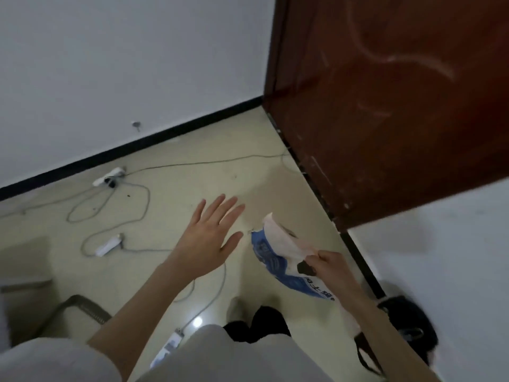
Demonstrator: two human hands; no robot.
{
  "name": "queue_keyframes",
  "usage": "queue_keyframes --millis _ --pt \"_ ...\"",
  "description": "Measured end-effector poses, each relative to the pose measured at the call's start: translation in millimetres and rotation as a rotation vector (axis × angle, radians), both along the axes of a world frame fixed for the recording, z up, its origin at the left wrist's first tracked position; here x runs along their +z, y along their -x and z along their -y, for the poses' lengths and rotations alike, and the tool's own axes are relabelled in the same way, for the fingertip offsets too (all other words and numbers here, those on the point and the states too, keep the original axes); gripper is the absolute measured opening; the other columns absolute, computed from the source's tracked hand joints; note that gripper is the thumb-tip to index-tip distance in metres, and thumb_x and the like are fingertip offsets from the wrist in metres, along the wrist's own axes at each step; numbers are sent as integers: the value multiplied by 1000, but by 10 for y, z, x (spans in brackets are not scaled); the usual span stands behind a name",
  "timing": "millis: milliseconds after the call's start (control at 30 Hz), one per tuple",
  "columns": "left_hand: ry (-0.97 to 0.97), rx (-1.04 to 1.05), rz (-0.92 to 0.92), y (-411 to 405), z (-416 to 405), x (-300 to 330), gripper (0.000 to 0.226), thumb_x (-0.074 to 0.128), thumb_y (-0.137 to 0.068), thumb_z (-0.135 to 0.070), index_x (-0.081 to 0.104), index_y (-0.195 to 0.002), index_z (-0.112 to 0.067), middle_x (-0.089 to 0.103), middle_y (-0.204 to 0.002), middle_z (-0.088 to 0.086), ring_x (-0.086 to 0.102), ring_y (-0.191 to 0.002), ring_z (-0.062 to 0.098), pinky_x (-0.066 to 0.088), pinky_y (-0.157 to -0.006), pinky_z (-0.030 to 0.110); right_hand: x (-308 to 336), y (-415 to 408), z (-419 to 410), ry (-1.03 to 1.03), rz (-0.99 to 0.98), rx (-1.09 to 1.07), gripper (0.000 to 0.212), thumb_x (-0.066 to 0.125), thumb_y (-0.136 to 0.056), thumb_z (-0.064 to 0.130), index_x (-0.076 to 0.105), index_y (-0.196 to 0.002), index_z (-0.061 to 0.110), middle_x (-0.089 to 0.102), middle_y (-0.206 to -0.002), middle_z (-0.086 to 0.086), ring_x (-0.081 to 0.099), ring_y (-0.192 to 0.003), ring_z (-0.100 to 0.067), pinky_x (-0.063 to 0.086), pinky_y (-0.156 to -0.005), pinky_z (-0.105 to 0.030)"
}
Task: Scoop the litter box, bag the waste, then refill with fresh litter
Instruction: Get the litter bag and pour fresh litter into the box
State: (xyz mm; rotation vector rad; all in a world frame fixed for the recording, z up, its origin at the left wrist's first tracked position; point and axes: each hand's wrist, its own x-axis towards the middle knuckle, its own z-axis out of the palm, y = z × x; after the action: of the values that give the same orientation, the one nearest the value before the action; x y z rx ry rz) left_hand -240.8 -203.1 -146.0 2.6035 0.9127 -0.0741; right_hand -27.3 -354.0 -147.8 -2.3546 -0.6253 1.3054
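Looking down at a glossy beige tile floor (170, 194), white wall with black baseboard (110, 51) behind, dark red-brown wooden door (385, 106) at right. Grey plastic litter box (80, 310) sits low left, only its rim corner in view. Blue-and-white printed plastic bag (275, 260) hangs above the floor near the door's bottom edge. Right hand (327, 267) pinches the bag's upper edge, grip closed on the plastic. Left hand (209, 238) hovers over the floor just left of the bag, fingers spread flat, touching nothing. Dark bag with strap (407, 326) lies against the right wall. White power strips (110, 176) and grey cables (110, 205) are scattered on the floor.
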Motion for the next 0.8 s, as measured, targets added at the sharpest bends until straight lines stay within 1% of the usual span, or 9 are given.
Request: queue_keyframes --millis 100,167,233,333,433,567,633,700,800 --pt "-14 175 -3 240 -441 72 57 21 -94 -48 34 -141 -19 36 -148 5 23 -140 24 15 -114 45 -19 -1 -773 -56 -37 132 22 51 -85 12 43 -65 9 40 -66 -13 39 -64 -19 26 -61 -29" --pt "-30 293 -25 419 -681 70 59 16 -95 -50 32 -142 -19 34 -149 5 22 -141 23 13 -114 44 -29 51 -1305 -88 -85 184 21 51 -85 13 51 -67 1 47 -67 -12 44 -65 -19 29 -61 -28" --pt "-26 412 -29 584 -826 62 62 11 -94 -53 29 -144 -20 30 -151 4 18 -142 22 10 -114 44 -9 172 -1759 -79 -126 265 24 50 -83 16 55 -77 -7 51 -70 -11 48 -66 -19 31 -61 -27" --pt "-25 613 -3 774 -1006 123 63 14 -91 -52 26 -145 -22 24 -153 1 11 -143 19 6 -115 43 71 329 -2377 -58 -172 376 24 48 -79 20 54 -76 -2 50 -71 -9 46 -65 -17 30 -61 -28" --pt "-44 765 32 1000 -1126 176 64 13 -92 -53 29 -144 -20 28 -151 2 14 -142 19 9 -114 44 159 513 -2961 -34 -174 476 22 48 -79 17 62 -78 0 63 -74 -13 55 -67 -19 37 -61 -27" --pt "-22 1005 62 1448 -1245 87 65 16 -89 -51 29 -144 -20 26 -152 1 13 -142 20 6 -115 41 182 1012 -3579 -7 -99 687 21 48 -79 15 64 -74 2 68 -80 -16 53 -66 -20 36 -60 -26" --pt "-11 1095 74 1700 -1285 7 65 16 -89 -52 30 -145 -21 26 -152 1 14 -143 20 6 -114 40 190 1302 -3804 23 -55 756 20 49 -80 13 64 -73 3 65 -76 -13 51 -63 -21 34 -55 -25" --pt "6 1165 92 1985 -1349 -76 67 15 -88 -54 29 -145 -22 26 -152 -1 14 -143 19 4 -114 37 182 1602 -4040 38 -35 803 20 50 -81 12 65 -72 3 66 -71 -7 53 -63 -20 36 -55 -25" --pt "43 1263 122 2545 -1538 -181 72 11 -85 -58 28 -145 -22 25 -153 -2 12 -144 18 4 -115 35 161 2170 -4450 38 -11 862 24 50 -83 9 60 -61 10 61 -56 2 53 -57 -14 38 -55 -24"
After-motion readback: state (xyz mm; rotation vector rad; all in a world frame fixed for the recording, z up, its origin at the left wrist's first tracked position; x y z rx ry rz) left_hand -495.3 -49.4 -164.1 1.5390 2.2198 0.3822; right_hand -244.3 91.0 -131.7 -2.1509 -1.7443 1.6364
